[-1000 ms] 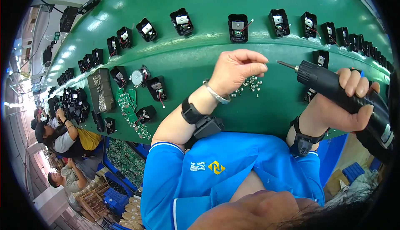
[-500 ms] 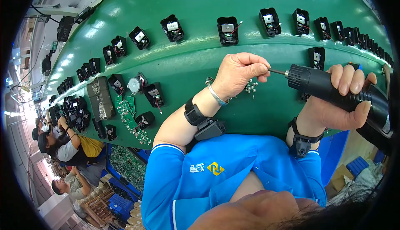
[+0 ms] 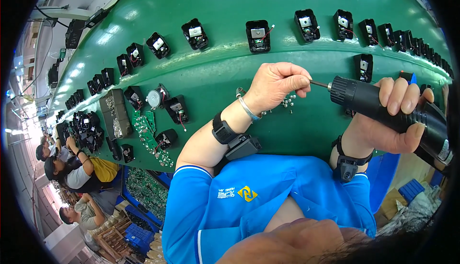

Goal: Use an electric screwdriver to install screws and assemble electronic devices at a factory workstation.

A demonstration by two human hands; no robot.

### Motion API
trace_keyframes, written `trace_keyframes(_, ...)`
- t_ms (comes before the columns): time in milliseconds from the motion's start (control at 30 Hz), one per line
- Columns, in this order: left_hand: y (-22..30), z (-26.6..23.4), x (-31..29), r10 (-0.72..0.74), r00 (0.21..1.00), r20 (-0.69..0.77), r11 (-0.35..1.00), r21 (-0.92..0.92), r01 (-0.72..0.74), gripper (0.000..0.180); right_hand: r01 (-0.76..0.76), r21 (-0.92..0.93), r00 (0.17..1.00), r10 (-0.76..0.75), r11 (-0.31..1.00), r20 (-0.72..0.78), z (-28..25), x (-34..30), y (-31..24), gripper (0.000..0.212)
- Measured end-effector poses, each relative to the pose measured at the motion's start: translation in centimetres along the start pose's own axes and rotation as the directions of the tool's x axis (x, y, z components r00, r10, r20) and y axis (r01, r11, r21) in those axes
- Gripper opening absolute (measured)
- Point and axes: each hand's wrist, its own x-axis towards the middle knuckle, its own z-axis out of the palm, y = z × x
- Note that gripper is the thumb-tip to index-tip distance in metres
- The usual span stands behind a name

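Head view: over the green workbench (image 3: 225,72), the right hand (image 3: 388,134) wraps around a black power screwdriver (image 3: 362,94), held in the air above the bench toward its near edge, right of the middle. Its thin bit (image 3: 320,84) points left and meets the left hand (image 3: 278,86), whose thumb and forefinger are pinched together at the tip; what sits between them, if anything, is too small to tell. Loose screws (image 3: 286,102) lie on the bench just beside the left hand. Beyond, a curved row of open black housings (image 3: 258,35) runs from the left end to the right. Left of the hands stand a round silver speaker (image 3: 154,98), green circuit boards (image 3: 143,123) and a tray (image 3: 123,108) of small metal parts. Co-workers (image 3: 79,174) sit along the near edge, toward the left end.
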Motion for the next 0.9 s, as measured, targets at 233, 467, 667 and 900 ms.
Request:
trace_keyframes(233, 0.1, 0.0, 0.5, 0.034, 0.991, 0.126, 0.996, 0.073, -0.043, 0.013, -0.025, 0.032, 0.998, 0.027, 0.999, -0.056, 0.1, 0.3, 0.1, 0.042)
trace_keyframes(467, 1.5, -0.6, 1.5, 0.115, 0.950, 0.291, 0.868, 0.436, -0.238, 0.017, -0.005, -0.054, 0.996, 0.010, 0.999, 0.084, -1.1, 0.9, 0.0, 0.043)
trace_keyframes(667, 2.2, -1.6, 5.8, 0.503, 0.836, 0.220, 0.096, 0.947, -0.307, 0.064, 0.154, -0.123, 0.988, -0.156, 0.980, -0.006, -2.2, 3.2, 1.5, 0.033)
trace_keyframes(900, 0.4, -1.9, 8.6, 0.447, 0.889, 0.101, 0.114, 0.979, -0.168, 0.076, 0.132, -0.365, 0.967, -0.201, 0.922, -0.159, -2.3, 3.7, 7.0, 0.027)
